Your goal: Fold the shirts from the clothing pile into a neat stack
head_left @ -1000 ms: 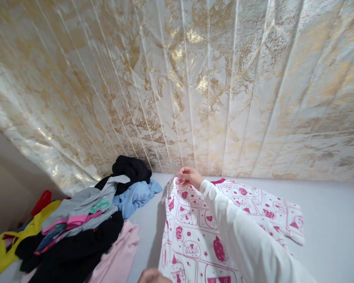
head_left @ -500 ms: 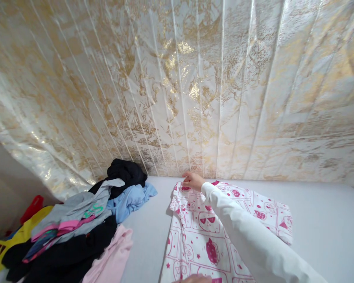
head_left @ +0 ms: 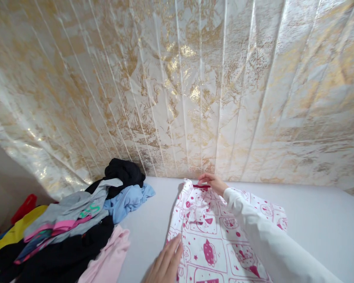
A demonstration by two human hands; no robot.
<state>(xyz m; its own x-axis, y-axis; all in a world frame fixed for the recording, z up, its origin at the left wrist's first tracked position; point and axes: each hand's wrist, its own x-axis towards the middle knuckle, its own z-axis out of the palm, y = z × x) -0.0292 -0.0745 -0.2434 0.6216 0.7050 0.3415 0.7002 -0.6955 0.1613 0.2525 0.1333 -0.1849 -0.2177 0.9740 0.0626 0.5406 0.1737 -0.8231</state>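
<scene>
On white flat surface (head_left: 149, 232), right of centre: white garment with magenta cartoon print (head_left: 209, 232), spread out; its far edge is near the curtain.
Magenta neckband (head_left: 201, 186): at the garment's far end, below the right hand.
Garment sides: left side folded inward; right short sleeve (head_left: 273, 212) extended outward, partly behind the white-sleeved right forearm (head_left: 259, 232).
Right hand (head_left: 211, 181): at the neckband, fingers curved; whether they grip the fabric cannot be told.
Left hand (head_left: 166, 261): at the garment's left edge, fingers straight and side by side, not clamped.
Clothes heap (head_left: 73, 202): left, apart from the garment; grey, black, light-blue, pink and yellow fabrics.
Curtain (head_left: 177, 90): white and gold, pleated, behind.
</scene>
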